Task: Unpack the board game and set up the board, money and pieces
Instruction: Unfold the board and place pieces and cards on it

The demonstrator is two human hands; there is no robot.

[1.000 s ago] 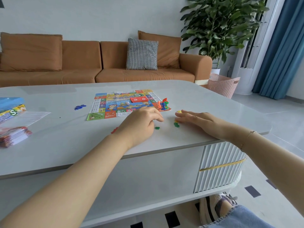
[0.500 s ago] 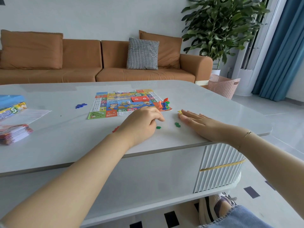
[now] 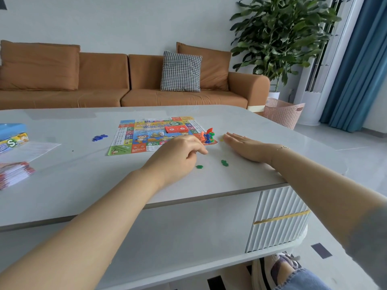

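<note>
Two green tokens (image 3: pixel 224 162) lie loose on the table (image 3: pixel 62 185) between the hands, near the unfolded game board (image 3: pixel 134 141). Her left hand (image 3: pixel 178 155) is curled, fingertips pinched, though I cannot tell on what; the right hand (image 3: pixel 245 146) lies spread flat, probably corralling strays toward the pawns (image 3: pixel 207 136) on the board's corner.

Table (image 3: pixel 240 181): smooth, faintly glossy grey top
Board (image 3: pixel 134 141): thin creased printed paper
Green pieces (image 3: pixel 224 163): shiny, probably plastic
Sofa (image 3: pixel 104 80): matt brown cloth
Basket (image 3: pixel 282 114): perforated pink plastic

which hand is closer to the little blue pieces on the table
Left. The left hand is curled near the board's front edge, right of the blue pieces. The right hand lies flat farther right, past the board.
</note>
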